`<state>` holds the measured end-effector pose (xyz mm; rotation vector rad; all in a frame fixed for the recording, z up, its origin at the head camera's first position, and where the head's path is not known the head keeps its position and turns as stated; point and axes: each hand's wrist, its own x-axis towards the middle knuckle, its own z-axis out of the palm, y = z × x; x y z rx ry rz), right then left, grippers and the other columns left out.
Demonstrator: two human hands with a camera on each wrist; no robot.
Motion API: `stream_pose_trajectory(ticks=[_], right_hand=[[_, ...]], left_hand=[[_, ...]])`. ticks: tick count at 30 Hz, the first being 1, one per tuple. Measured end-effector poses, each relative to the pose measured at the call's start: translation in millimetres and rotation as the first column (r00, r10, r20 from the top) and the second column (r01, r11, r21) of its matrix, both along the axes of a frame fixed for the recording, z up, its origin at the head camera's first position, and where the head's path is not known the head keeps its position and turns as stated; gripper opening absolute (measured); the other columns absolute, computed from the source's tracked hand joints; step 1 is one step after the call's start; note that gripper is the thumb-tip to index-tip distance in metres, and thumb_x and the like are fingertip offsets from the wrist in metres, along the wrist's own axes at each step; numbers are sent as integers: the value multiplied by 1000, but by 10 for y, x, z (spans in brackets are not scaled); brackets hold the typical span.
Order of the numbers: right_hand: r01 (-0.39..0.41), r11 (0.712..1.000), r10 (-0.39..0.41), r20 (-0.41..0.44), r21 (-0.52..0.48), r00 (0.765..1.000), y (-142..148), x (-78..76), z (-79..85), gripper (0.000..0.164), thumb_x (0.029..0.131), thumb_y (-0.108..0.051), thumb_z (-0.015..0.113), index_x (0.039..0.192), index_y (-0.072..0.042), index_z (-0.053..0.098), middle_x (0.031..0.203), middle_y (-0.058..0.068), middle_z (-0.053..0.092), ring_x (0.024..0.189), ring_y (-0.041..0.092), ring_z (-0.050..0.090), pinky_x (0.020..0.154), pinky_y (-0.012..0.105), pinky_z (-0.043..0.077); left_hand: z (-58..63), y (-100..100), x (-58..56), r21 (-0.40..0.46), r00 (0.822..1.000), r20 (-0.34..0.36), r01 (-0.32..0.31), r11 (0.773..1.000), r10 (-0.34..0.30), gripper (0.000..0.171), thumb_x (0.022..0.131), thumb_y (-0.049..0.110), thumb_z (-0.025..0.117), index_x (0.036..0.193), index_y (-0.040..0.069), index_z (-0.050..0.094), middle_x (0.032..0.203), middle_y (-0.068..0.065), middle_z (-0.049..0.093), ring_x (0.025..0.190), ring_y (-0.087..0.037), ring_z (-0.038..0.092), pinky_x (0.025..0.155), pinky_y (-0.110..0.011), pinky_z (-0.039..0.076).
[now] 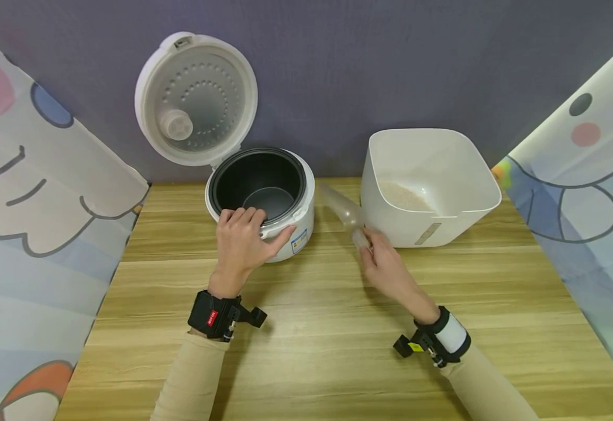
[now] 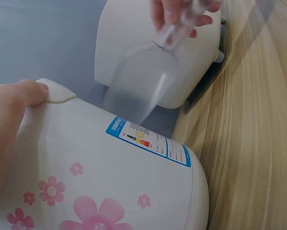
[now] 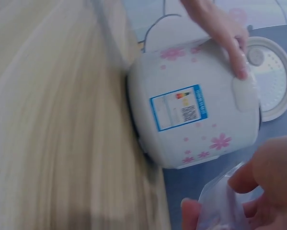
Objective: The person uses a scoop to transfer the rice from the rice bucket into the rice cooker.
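Scoop (image 1: 345, 209), its handle gripped in your right hand (image 1: 389, 269), hangs between the open rice cooker (image 1: 305, 217) and the white bin (image 1: 398, 227), while your left hand (image 1: 240, 242) grips the cooker's front.

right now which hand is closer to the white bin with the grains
Right. The right hand, holding the clear scoop, is beside the near left corner of the white bin. The left hand is farther off to the bin's left, gripping the rice cooker.

Your bare L hand (image 1: 241, 242) has fingers bent, thumb spread R; bare R hand (image 1: 389, 268) grips, fingers curled; both beige-fabric-sleeved arms (image 1: 190, 377) extend fwd.
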<state>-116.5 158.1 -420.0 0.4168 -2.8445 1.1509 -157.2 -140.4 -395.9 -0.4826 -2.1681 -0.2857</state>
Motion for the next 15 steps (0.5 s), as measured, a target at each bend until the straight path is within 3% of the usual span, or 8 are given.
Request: stream_pose_trajectory(ticks=[4, 8, 15], right_hand=[[-9, 991, 19, 75, -132, 997, 19, 18, 102, 47, 107, -8, 46, 149, 11, 40, 107, 25, 62, 80, 27, 60, 67, 35, 54], [-23, 977, 46, 103, -214, 994, 51, 44, 210, 50, 108, -13, 51, 150, 9, 38, 112, 26, 62, 73, 23, 63, 57, 27, 52], [-13, 992, 14, 7, -125, 1000, 136, 83, 461, 61, 99, -16, 71, 146, 10, 43, 106, 21, 61, 74, 20, 61, 60, 24, 51]], left_hand=[[1, 9, 1, 4, 1000, -3, -3, 1000, 3, 73, 92, 70, 51, 61, 5, 51, 53, -6, 46, 52, -29, 50, 63, -44, 41], [2, 12, 0, 3, 1000, 1, -2, 1000, 2, 73, 91, 70, 53, 61, 4, 51, 54, -7, 47, 53, -30, 51, 63, -44, 41], [-5, 10, 4, 13, 1000, -6, -4, 1000, 4, 73, 92, 70, 52, 60, 5, 49, 53, -6, 46, 52, -30, 50, 63, -44, 41]])
